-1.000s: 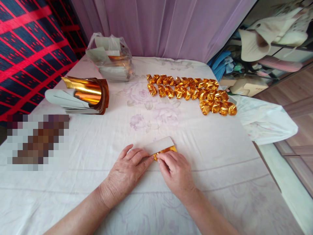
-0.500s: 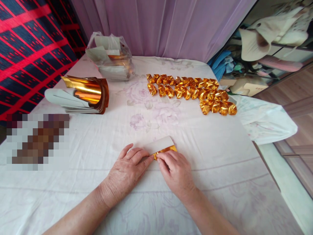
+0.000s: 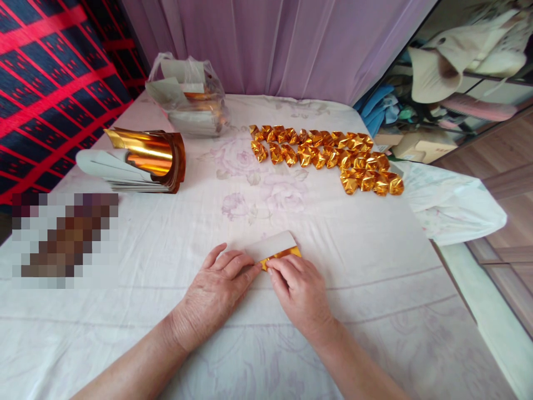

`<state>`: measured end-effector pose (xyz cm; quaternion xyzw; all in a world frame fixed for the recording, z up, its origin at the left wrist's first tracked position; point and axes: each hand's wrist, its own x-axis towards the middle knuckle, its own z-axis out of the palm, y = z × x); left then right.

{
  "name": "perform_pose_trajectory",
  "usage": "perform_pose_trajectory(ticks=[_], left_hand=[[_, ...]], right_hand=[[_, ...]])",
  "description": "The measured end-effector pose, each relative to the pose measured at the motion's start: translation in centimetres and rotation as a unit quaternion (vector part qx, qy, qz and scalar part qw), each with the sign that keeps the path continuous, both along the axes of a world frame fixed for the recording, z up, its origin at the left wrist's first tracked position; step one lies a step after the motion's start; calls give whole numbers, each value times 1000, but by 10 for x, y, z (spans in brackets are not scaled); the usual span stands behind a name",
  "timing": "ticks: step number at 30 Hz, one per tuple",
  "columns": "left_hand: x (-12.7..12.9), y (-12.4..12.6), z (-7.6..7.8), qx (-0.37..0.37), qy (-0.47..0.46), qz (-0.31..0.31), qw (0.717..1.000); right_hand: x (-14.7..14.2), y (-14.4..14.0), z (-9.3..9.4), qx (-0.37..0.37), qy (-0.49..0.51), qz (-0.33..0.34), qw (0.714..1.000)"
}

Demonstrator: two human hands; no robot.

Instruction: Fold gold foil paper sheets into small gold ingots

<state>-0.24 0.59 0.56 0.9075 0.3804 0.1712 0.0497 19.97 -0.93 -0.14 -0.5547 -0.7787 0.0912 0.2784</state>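
A small sheet of gold foil paper (image 3: 272, 245) with a pale back lies in front of me on the tablecloth. It is folded over, so a gold strip shows along its near edge. My left hand (image 3: 225, 280) presses the paper's left end, thumb and fingers together at the fold. At the near edge, the fingers of my right hand (image 3: 300, 289) are bent and pinch the gold strip. Beyond, on the right, sit several folded gold foil pieces (image 3: 318, 156) in rows. To the left stands a curled stack of gold foil sheets (image 3: 152, 158).
A clear plastic bag (image 3: 189, 97) with more sheets stands at the back left. A white plastic bag (image 3: 456, 203) hangs off the table's right edge. The floral tablecloth (image 3: 208, 361) covers the table. Shelves with a hat (image 3: 441, 66) are at the right; a blurred patch covers the left.
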Motion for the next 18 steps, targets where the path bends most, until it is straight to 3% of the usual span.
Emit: perform_pose_trajectory(ticks=[18], left_hand=[[0, 1, 1, -10, 1, 0, 1000]], right_hand=[[-1, 1, 2, 3, -10, -5, 1000]])
